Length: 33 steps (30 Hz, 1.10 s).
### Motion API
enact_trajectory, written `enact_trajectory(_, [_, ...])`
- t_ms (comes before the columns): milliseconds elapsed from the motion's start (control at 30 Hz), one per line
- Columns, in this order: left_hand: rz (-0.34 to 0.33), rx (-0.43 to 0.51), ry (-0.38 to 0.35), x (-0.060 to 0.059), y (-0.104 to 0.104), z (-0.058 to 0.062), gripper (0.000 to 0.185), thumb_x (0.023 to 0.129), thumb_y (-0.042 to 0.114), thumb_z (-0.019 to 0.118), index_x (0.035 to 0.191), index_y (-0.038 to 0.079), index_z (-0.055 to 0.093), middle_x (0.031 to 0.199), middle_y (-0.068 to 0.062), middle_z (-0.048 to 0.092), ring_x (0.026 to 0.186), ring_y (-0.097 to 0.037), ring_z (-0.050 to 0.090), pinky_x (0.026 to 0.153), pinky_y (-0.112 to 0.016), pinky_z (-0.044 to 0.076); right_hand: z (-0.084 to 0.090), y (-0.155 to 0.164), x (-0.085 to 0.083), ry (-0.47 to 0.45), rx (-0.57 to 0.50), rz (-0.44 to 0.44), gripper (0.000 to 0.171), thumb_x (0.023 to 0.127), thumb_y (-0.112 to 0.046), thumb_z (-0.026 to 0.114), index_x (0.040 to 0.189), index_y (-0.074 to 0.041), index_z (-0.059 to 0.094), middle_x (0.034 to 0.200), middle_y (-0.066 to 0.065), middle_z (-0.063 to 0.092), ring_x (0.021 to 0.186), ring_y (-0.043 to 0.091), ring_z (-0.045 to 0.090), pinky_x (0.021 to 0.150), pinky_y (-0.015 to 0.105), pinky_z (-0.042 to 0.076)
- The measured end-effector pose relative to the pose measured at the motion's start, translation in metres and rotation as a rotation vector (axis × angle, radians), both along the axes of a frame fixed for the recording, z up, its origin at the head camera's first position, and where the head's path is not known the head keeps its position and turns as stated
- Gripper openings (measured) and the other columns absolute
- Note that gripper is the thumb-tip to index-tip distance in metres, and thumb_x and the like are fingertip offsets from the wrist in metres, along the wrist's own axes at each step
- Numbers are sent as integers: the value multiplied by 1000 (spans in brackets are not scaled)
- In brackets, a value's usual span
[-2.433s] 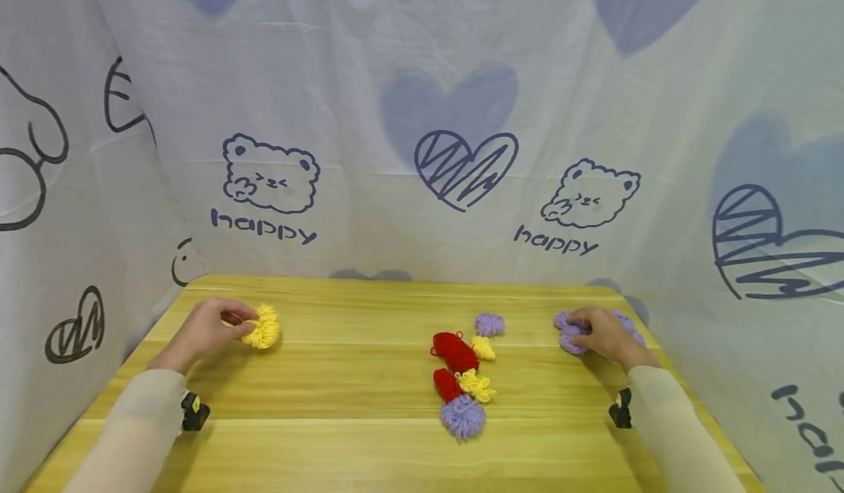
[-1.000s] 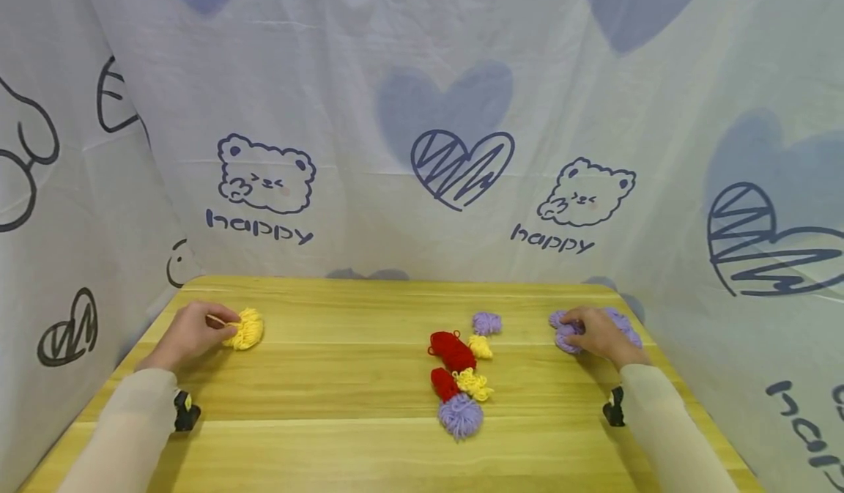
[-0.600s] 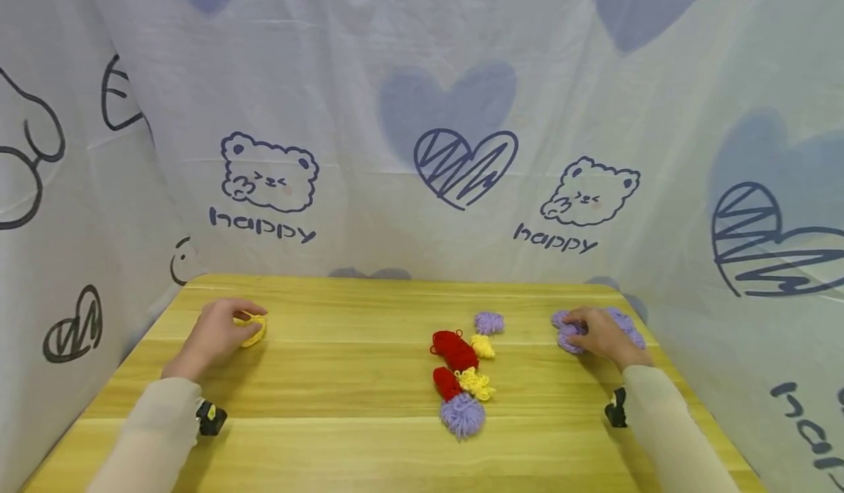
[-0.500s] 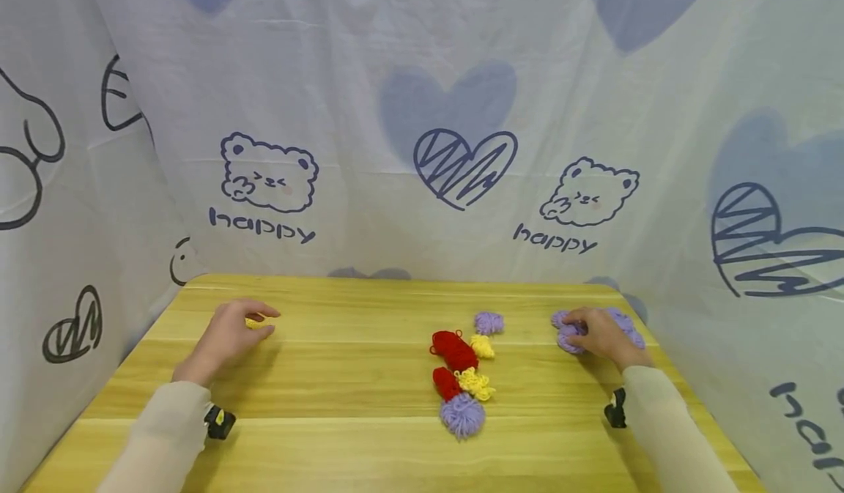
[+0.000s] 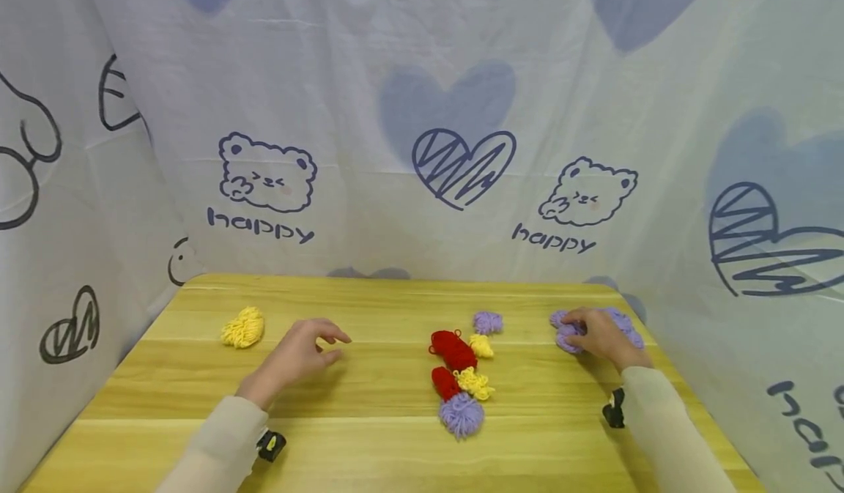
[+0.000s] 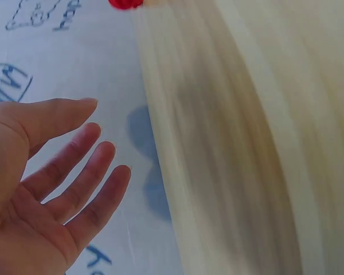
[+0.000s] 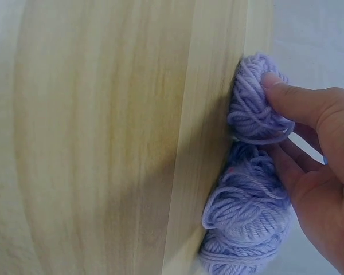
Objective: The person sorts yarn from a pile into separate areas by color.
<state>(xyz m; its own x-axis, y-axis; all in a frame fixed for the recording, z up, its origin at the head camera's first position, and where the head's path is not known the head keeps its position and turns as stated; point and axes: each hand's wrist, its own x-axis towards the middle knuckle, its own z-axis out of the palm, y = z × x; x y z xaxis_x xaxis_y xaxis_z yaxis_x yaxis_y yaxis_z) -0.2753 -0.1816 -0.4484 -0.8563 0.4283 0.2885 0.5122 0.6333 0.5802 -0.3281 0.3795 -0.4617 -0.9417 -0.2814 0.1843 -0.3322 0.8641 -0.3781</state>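
The left hand point(image 5: 300, 354) hovers over the middle-left of the tabletop point(image 5: 369, 449), its grip wide, with fingers spread loosely and holding nothing. The yellow yarn pompom point(image 5: 243, 327) lies alone to its far left, apart from the hand. The right hand point(image 5: 596, 334) rests at the far right edge on a cluster of purple yarn pompoms point(image 7: 246, 212), thumb pressing the top one, fingers curled around the pile. In the centre lies a mixed heap of red, yellow and purple yarn bundles point(image 5: 461, 372), between the two hands.
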Motion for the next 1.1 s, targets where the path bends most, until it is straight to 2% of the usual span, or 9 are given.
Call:
enact_trajectory(200, [-95, 30, 4, 0, 30, -4, 21, 88, -2, 77, 107, 4, 79, 108, -9, 76, 97, -31, 68, 77, -42, 62, -2, -1, -2, 3, -2, 2, 33, 86, 0, 80, 117, 7, 73, 120, 30, 71, 112, 46, 66, 100, 62, 51])
enact_trajectory(700, [-236, 69, -37, 9, 105, -1, 20, 90, 2, 77, 109, 4, 79, 110, -10, 77, 102, -33, 68, 87, -47, 61, -2, -1, -2, -56, -9, -41, 31, 87, 2, 78, 118, 6, 73, 125, 31, 69, 115, 47, 64, 102, 63, 50])
enact_trajectory(933, [-270, 63, -57, 12, 131, -1, 20, 91, 4, 77, 110, 5, 79, 111, -7, 77, 104, -27, 69, 88, -40, 61, -2, 0, -1, -73, -16, -49, 30, 87, 2, 77, 116, 6, 74, 126, 32, 68, 117, 49, 63, 101, 62, 51])
enact_trajectory(1100, [-293, 65, -28, 10, 145, -2, 18, 91, 3, 77, 109, 4, 79, 113, -7, 77, 108, -25, 70, 94, -43, 60, -2, -2, 0, -85, -14, -63, 30, 88, 1, 77, 118, 5, 74, 127, 31, 68, 118, 48, 63, 102, 62, 50])
